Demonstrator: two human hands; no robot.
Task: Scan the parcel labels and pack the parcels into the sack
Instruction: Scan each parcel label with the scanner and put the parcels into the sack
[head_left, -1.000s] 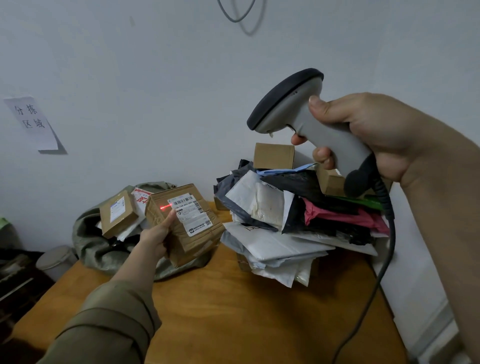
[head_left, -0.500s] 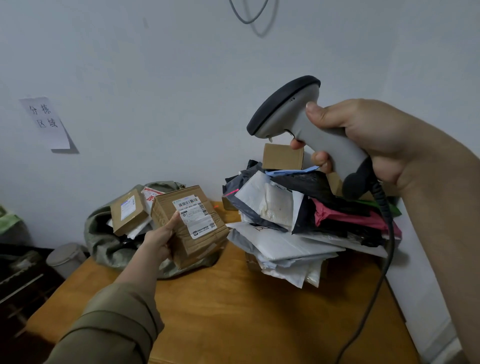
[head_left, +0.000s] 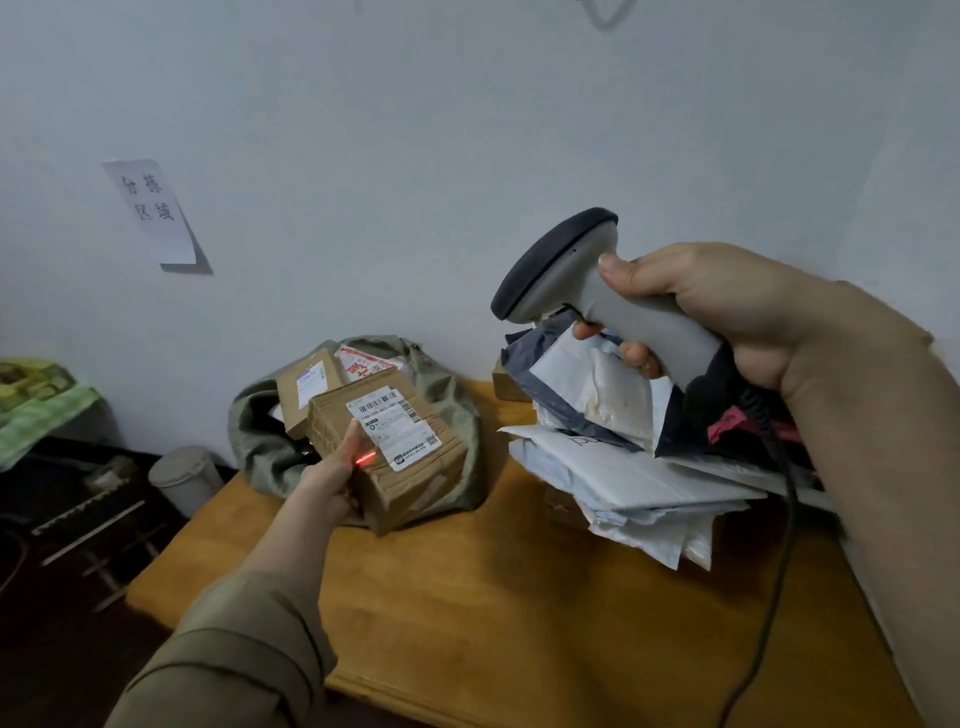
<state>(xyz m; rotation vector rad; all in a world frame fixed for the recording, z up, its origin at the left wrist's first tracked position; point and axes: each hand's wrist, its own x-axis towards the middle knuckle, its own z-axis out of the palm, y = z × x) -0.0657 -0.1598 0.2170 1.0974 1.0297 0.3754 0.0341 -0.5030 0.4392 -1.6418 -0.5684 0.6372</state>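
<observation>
The right hand (head_left: 727, 317) curls round the scanner (head_left: 597, 291); its cable runs off-frame. The left hand (head_left: 332, 478) grips a box (head_left: 389, 447) above the table (head_left: 519, 623) — fingers hidden behind it, label print blurred — before the sack (head_left: 457, 395).

left grip (head_left: 332, 480) clasping, right grip (head_left: 727, 317) clenched

Pale grey-white wall (head_left: 467, 130), paper notice (head_left: 151, 210) with handwritten characters at 10 o'clock, orange-brown wooden table (head_left: 493, 623) at 6 o'clock, small grey bin (head_left: 186, 478) and green cloth (head_left: 36, 415) at 9 o'clock, dark floor (head_left: 62, 597).
</observation>
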